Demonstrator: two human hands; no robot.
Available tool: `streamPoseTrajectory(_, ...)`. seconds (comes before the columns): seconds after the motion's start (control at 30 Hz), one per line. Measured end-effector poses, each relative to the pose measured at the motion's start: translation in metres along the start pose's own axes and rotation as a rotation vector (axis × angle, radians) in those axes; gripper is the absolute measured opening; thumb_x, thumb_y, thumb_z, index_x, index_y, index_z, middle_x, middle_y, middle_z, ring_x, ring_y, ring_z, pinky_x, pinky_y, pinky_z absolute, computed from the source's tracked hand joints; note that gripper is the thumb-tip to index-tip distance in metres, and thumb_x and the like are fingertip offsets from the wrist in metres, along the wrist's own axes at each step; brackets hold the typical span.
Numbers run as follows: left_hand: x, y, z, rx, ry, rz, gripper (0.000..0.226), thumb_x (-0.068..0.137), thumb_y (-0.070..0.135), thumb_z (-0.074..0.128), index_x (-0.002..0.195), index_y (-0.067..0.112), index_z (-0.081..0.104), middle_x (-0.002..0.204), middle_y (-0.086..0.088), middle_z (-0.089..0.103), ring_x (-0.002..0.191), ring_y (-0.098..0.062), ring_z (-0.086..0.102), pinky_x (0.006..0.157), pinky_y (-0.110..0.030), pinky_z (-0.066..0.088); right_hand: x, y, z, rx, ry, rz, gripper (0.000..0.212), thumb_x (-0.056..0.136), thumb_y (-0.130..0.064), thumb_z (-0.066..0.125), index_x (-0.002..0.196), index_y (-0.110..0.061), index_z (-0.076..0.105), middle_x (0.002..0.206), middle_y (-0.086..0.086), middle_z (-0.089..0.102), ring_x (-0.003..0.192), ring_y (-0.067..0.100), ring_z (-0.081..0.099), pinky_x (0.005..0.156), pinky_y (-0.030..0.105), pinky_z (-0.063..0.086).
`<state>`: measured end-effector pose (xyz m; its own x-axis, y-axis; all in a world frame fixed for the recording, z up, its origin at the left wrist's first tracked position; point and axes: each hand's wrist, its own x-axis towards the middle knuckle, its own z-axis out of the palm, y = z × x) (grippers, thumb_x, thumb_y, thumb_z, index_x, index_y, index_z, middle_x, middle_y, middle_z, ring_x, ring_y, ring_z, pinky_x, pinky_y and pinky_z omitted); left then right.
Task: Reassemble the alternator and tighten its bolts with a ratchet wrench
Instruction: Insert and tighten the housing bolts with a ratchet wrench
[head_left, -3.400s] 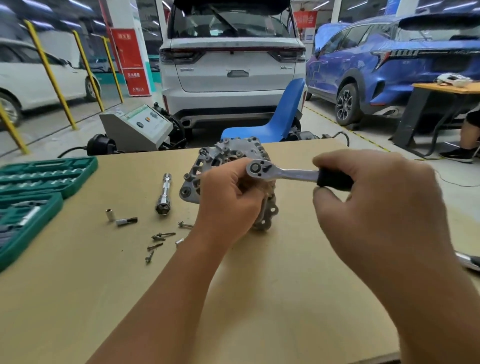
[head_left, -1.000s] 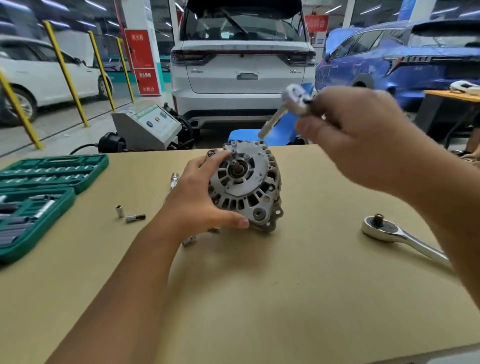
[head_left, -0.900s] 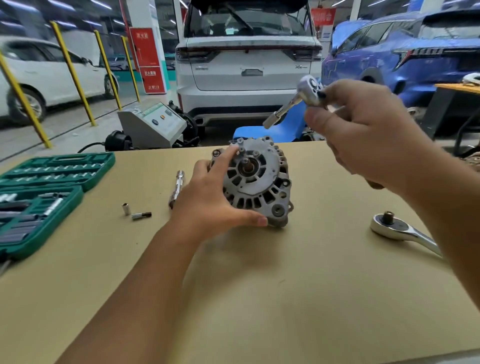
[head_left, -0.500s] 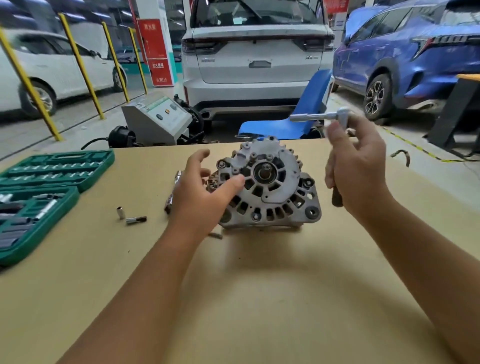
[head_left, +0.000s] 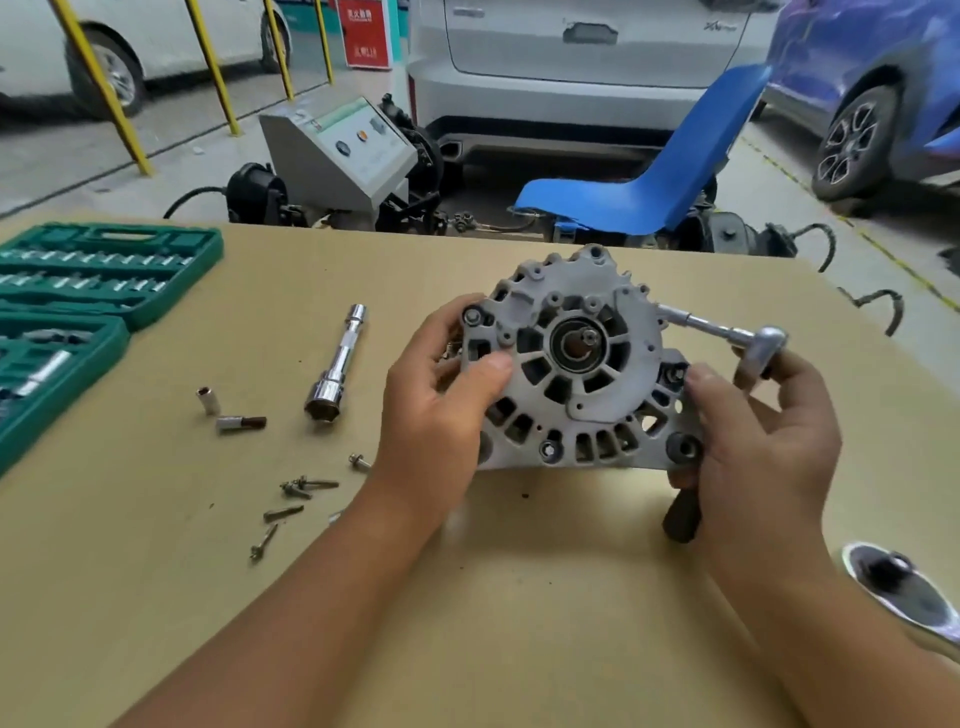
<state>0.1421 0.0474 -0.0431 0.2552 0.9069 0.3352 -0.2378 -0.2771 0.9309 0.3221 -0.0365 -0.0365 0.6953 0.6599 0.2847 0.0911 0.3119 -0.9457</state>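
The grey alternator (head_left: 576, 364) stands on edge on the tan table (head_left: 467, 597), its slotted face and centre shaft toward me. My left hand (head_left: 441, 415) grips its left rim, thumb across the front. My right hand (head_left: 758, 436) holds a small ratchet wrench (head_left: 763, 348) with a black handle sticking out below the palm; its extension bar runs left to the alternator's upper right edge. My right thumb touches the alternator's right rim. A larger ratchet wrench (head_left: 904, 587) lies at the right edge.
Several loose bolts (head_left: 296, 499) lie left of my left forearm, with two small sockets (head_left: 228, 413) and a long chrome socket (head_left: 337, 364) beyond them. A green socket case (head_left: 78, 312) fills the left. A blue chair (head_left: 649, 182) and parked cars stand behind the table.
The alternator has turned and shifted right. My right hand came down from above it to its right side, bringing the small ratchet's extension against the upper right edge. The view tilted down.
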Motion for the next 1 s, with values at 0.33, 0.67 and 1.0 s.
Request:
streamPoseTrajectory(0.33,-0.001,-0.008,-0.026,0.130,-0.265,0.009,0.087,0.076,0.025,0.074,0.152,0.045,0.037,0.146,0.009,0.056,0.133,-0.027,0.058,0.092,-0.036,0.060,0.006,0.001,-0.006,-0.032,-0.044,0.026,0.020,0.084,-0.044,0.071,0.098,-0.033,0.062,0.053,-0.002,0.051,0.039,0.017,0.041,0.039,0.029,0.035)
streamPoseTrajectory(0.67,-0.004,-0.014,-0.022,0.124,-0.206,0.058,0.079,0.079,0.033,0.074,0.149,0.045,0.040,0.139,0.011,0.061,0.123,-0.017,0.066,0.090,-0.036,0.061,0.013,-0.055,-0.027,-0.356,-0.191,-0.329,0.013,0.090,-0.038,0.055,0.091,-0.028,0.062,0.055,0.010,0.056,0.036,0.018,0.043,0.036,0.021,0.034)
streamPoseTrajectory(1.0,-0.006,-0.017,-0.013,0.109,-0.148,0.113,0.068,0.082,0.027,0.069,0.145,0.034,0.044,0.133,0.007,0.065,0.123,-0.020,0.065,0.093,-0.038,0.059,0.013,-0.061,-0.032,-0.881,-0.186,-0.609,0.019,0.091,-0.021,0.067,0.075,-0.013,0.062,0.074,-0.001,0.056,0.056,0.011,0.050,0.049,0.007,0.031)
